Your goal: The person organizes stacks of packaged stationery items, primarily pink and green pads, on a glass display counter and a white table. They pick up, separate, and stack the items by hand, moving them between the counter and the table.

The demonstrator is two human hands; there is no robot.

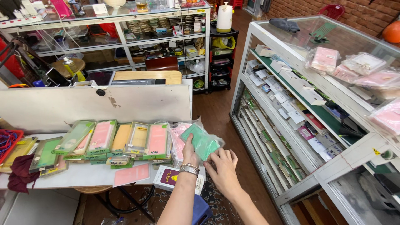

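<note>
Evidently we have the thin green phone case in its clear crinkly plastic sleeve (pixel 201 143) near the lower centre of the frame, at the right end of the white table (pixel 83 175). Our left hand (pixel 189 155) pinches its lower left edge with fingers closed on it, and our right hand (pixel 225 166) rests curled fingertips on its lower right corner. We judge it light, flexible and slippery in the film, so gripping both edges firmly seems best.

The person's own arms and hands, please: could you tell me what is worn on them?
Both forearms are bare, with no sleeves in view. The left hand has a silver metal-link wristwatch at its wrist. The right hand wears nothing visible, neither glove nor band.
</note>
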